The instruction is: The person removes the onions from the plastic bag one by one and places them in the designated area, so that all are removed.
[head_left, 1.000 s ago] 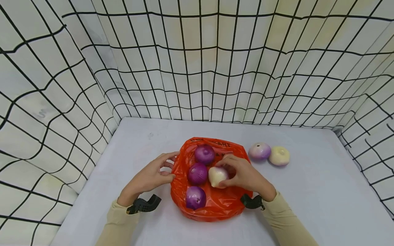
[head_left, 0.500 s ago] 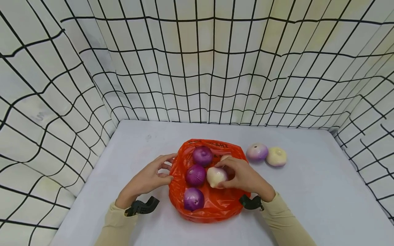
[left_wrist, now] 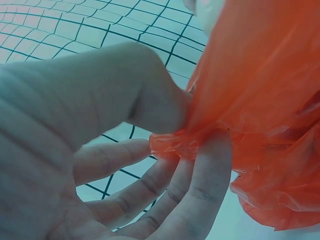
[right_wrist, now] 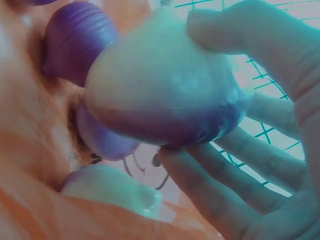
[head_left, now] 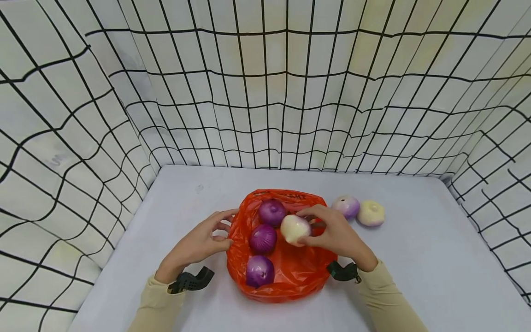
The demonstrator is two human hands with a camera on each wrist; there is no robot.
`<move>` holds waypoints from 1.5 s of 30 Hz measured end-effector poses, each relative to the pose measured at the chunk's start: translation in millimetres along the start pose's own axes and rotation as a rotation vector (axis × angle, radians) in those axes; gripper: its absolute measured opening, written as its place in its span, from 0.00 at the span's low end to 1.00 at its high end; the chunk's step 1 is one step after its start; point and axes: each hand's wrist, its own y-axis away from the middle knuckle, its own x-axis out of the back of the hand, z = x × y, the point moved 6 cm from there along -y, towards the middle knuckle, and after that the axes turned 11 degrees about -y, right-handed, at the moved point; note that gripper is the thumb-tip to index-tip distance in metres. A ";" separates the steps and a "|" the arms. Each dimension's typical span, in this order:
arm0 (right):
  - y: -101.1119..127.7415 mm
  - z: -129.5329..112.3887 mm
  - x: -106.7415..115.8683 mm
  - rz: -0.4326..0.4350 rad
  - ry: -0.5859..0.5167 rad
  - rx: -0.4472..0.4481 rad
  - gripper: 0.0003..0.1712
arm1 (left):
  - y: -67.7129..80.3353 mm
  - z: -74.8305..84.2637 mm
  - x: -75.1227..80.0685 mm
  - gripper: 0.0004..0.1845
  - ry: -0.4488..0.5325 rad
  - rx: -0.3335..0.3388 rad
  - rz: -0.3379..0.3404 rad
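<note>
My right hand (head_left: 338, 233) holds a white and purple onion (head_left: 295, 229) over the open red plastic bag (head_left: 296, 276), thumb on one side and fingertips on the other in the right wrist view. Three purple onions lie along the bag's left side: one at the back (head_left: 271, 212), one in the middle (head_left: 263, 239) and one at the front (head_left: 260, 271). Another pale onion (right_wrist: 112, 190) shows low in the right wrist view, inside the bag; my hand hides it in the head view. At the left, my left hand (head_left: 199, 240) pinches the bag's rim between thumb and fingers.
Outside the bag, a purple and white onion (head_left: 346, 206) and a pale yellowish onion (head_left: 371, 213) sit side by side at the back right of the white table (head_left: 423, 240). Black netting (head_left: 286, 74) over white walls encloses the back and both sides.
My right hand has lifted the white and purple onion up from among the others in the bag. The left hand keeps its place at the rim. The head view has shifted slightly.
</note>
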 end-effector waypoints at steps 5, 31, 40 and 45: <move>2.3 -3.8 8.5 0.040 -0.026 0.012 0.33 | 0.8 -1.5 -1.3 0.39 0.013 0.002 -0.002; 37.0 17.6 87.4 0.406 -0.155 -0.084 0.30 | 1.0 4.0 1.7 0.39 -0.034 -0.005 0.011; 56.4 29.1 110.9 0.518 -0.185 -0.116 0.29 | 0.3 4.4 2.8 0.39 -0.042 -0.012 0.012; 68.6 37.5 124.5 0.584 -0.158 -0.153 0.28 | 0.3 4.4 1.3 0.39 -0.036 -0.013 0.011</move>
